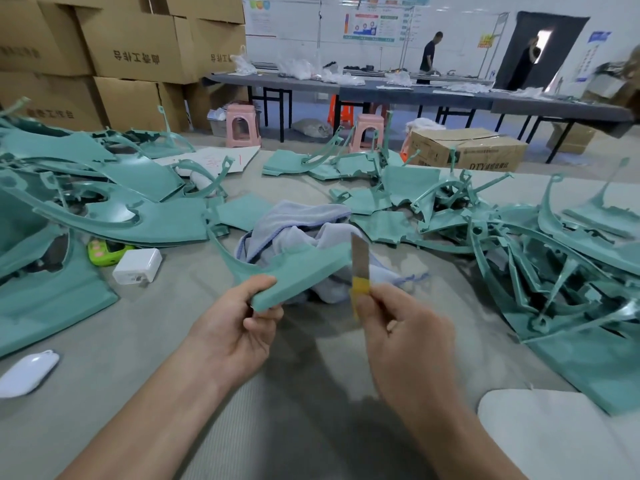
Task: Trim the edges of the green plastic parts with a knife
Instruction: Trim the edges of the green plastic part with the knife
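The left hand [239, 320] pinches a green plastic part [298, 271] by its near corner above the desk [194, 341]. The right hand [401, 327] grips a knife [360, 268], blade upright, against the part's right edge. A grey cloth [301, 220] lies behind.

Cardboard boxes [131, 53], pink stools [242, 124], long grey tables [415, 93].

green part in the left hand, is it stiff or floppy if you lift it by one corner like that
Probably fairly stiff: the left hand pinches the green part at one corner, yet the rest stays out in the air without drooping. It seems light, since a thumb-and-finger pinch carries it. The thin curved arm at its far end looks likelier to flex or snap under the knife.
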`<action>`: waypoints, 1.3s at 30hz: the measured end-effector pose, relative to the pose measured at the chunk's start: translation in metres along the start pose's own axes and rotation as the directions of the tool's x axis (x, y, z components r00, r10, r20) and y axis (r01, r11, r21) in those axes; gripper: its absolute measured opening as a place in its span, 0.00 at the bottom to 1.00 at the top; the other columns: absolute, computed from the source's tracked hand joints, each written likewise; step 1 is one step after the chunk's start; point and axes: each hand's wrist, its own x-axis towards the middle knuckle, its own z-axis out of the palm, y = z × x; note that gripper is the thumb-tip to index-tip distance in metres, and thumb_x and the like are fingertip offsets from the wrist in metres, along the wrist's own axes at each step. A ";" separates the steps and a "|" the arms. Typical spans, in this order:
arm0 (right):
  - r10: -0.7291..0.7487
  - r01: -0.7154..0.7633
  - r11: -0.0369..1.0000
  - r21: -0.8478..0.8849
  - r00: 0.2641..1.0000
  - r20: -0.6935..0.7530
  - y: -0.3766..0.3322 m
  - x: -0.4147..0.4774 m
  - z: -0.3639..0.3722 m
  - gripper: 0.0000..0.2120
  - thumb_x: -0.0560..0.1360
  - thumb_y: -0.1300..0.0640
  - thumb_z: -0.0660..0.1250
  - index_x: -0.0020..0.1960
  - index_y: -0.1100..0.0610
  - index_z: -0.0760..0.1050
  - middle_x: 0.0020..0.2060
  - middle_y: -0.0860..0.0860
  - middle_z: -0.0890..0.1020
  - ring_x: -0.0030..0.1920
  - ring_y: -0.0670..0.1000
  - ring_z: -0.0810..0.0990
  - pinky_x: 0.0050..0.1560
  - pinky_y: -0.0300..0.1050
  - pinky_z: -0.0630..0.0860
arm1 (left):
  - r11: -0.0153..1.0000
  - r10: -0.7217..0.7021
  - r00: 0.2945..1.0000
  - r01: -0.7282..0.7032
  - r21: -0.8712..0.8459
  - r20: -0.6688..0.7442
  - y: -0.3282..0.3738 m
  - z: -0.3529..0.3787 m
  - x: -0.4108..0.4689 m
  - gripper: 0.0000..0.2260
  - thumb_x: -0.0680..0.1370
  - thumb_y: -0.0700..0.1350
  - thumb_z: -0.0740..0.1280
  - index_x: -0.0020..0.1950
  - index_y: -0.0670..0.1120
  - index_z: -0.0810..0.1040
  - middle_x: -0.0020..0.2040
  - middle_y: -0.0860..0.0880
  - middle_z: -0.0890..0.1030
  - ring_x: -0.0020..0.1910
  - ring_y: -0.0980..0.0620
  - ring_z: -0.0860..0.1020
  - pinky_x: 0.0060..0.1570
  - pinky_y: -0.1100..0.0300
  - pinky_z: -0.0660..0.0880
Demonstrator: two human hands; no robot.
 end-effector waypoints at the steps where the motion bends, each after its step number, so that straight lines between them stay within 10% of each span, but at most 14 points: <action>1: -0.087 0.087 0.996 0.015 0.993 0.074 -0.008 -0.006 0.003 0.09 0.79 0.47 0.66 0.44 0.50 0.79 0.27 0.46 0.74 0.28 0.43 0.71 0.32 0.37 0.67 | 1.000 0.009 1.000 -0.009 0.021 -0.003 -0.001 0.001 0.000 0.03 0.71 0.39 0.67 0.40 0.44 0.74 0.26 0.51 0.68 0.18 0.60 0.64 0.12 0.73 0.59; 4: -0.168 0.185 0.980 -0.077 0.967 0.189 -0.009 -0.007 0.012 0.12 0.78 0.46 0.66 0.41 0.52 0.78 0.28 0.48 0.77 0.30 0.51 0.69 0.31 0.44 0.69 | 0.999 0.012 1.000 -0.013 0.041 0.020 -0.003 0.003 -0.002 0.05 0.71 0.39 0.67 0.34 0.43 0.77 0.26 0.50 0.69 0.17 0.60 0.64 0.12 0.73 0.58; 9: 0.393 -0.385 0.911 0.148 0.919 -0.031 0.025 0.023 -0.012 0.08 0.78 0.53 0.71 0.41 0.52 0.86 0.29 0.47 0.83 0.32 0.52 0.80 0.38 0.52 0.78 | 0.989 0.073 0.997 -0.076 0.123 0.029 0.006 -0.004 -0.003 0.03 0.71 0.39 0.66 0.42 0.44 0.73 0.27 0.50 0.73 0.16 0.60 0.64 0.11 0.71 0.56; 14: 0.498 -0.698 0.304 0.649 0.697 0.516 0.025 0.034 -0.021 0.06 0.74 0.61 0.72 0.43 0.61 0.87 0.46 0.60 0.87 0.45 0.54 0.84 0.52 0.54 0.84 | 0.725 0.224 0.967 -0.250 0.642 0.124 -0.005 -0.010 0.001 0.17 0.67 0.39 0.69 0.54 0.38 0.84 0.48 0.43 0.87 0.41 0.46 0.86 0.32 0.61 0.79; 19: 0.373 -0.818 0.332 0.469 0.571 0.731 0.011 0.020 -0.011 0.05 0.69 0.61 0.73 0.38 0.60 0.87 0.38 0.58 0.86 0.36 0.52 0.85 0.38 0.44 0.83 | 0.561 0.017 0.978 -0.181 0.808 0.208 -0.016 -0.017 0.001 0.13 0.66 0.44 0.74 0.50 0.43 0.87 0.50 0.41 0.87 0.49 0.41 0.86 0.45 0.54 0.82; 24: 0.538 -0.753 0.195 0.628 0.618 0.573 0.015 0.020 -0.002 0.14 0.77 0.66 0.69 0.34 0.60 0.86 0.35 0.56 0.86 0.34 0.50 0.84 0.37 0.41 0.83 | 0.707 0.158 0.958 -0.279 0.650 0.239 -0.016 -0.012 0.001 0.13 0.67 0.52 0.72 0.43 0.45 0.87 0.42 0.41 0.84 0.36 0.46 0.81 0.32 0.57 0.76; 29: 0.537 -0.566 0.046 0.823 0.708 0.458 0.012 0.018 0.005 0.05 0.65 0.61 0.72 0.34 0.59 0.86 0.37 0.53 0.86 0.38 0.47 0.84 0.47 0.40 0.83 | 0.655 0.034 0.894 -0.357 0.666 0.446 -0.024 -0.009 -0.004 0.23 0.71 0.53 0.72 0.66 0.52 0.81 0.64 0.48 0.82 0.62 0.46 0.81 0.61 0.50 0.78; 33: 0.449 -0.653 0.111 0.749 0.705 0.549 0.005 0.011 0.010 0.05 0.64 0.57 0.72 0.35 0.57 0.87 0.37 0.53 0.86 0.37 0.46 0.84 0.43 0.39 0.83 | 0.736 0.272 0.928 -0.371 0.567 0.255 -0.043 0.000 0.002 0.18 0.72 0.41 0.76 0.61 0.43 0.83 0.56 0.47 0.86 0.56 0.46 0.84 0.54 0.53 0.81; 35: 0.464 -0.663 0.161 0.731 0.705 0.537 0.005 0.012 0.010 0.06 0.67 0.58 0.72 0.35 0.57 0.87 0.38 0.53 0.87 0.38 0.46 0.85 0.42 0.38 0.81 | 0.566 0.480 0.842 -0.512 0.646 0.247 -0.037 -0.003 0.005 0.10 0.70 0.40 0.73 0.50 0.45 0.86 0.47 0.52 0.87 0.46 0.53 0.85 0.47 0.58 0.81; 39: 0.602 -0.577 0.207 0.790 0.712 0.362 0.013 0.018 -0.001 0.09 0.76 0.66 0.69 0.41 0.63 0.87 0.44 0.60 0.88 0.47 0.51 0.87 0.51 0.44 0.81 | -0.143 0.671 0.544 -0.572 0.808 0.504 -0.022 -0.017 0.003 0.12 0.74 0.40 0.67 0.44 0.57 0.84 0.29 0.67 0.74 0.28 0.69 0.70 0.32 0.74 0.66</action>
